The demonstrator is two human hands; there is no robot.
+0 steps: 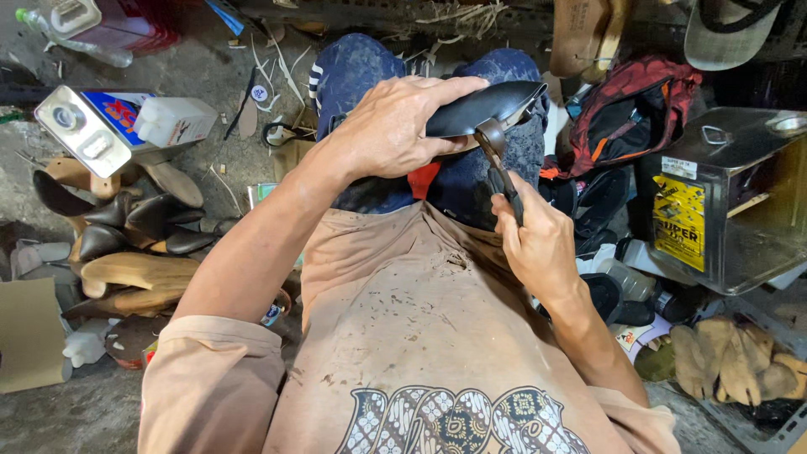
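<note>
Shoe (479, 109) is clamped on knee by left hand (395, 126), pliers (500, 172) gripped by right hand (538, 244) at 5 o'clock; upper may be torn if overpulled.

Silver tin can (92, 126) with blue-red label left, yellow-labelled metal tin (723, 202) right

Concrete floor (193, 76) (grey, dusty) bearing metal cans (92, 126), black uppers (134, 220).
</note>
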